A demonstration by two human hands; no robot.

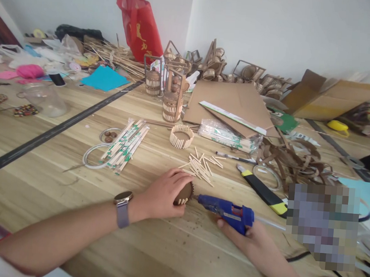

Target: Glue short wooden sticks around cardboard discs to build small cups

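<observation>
My left hand [164, 194] rests on the wooden table [56, 179] with its fingers curled over a small round cardboard disc [184, 194] edged with short stick pieces. A watch sits on that wrist. My right hand [249, 239] grips a blue glue gun [227, 210], and its nozzle touches the right edge of the disc. Just beyond the disc lies a loose pile of short cut wooden sticks [202, 166]. A finished ring of sticks [181, 136] stands farther back.
A yellow-and-black utility knife [262, 191] lies right of the glue gun. Wrapped chopsticks [126, 144], tape rings, cardboard sheets [229, 105], brown paper strips [294, 157], small stick lanterns [172, 99], a red bag [139, 24] and an open box [335, 97] crowd the table's far side.
</observation>
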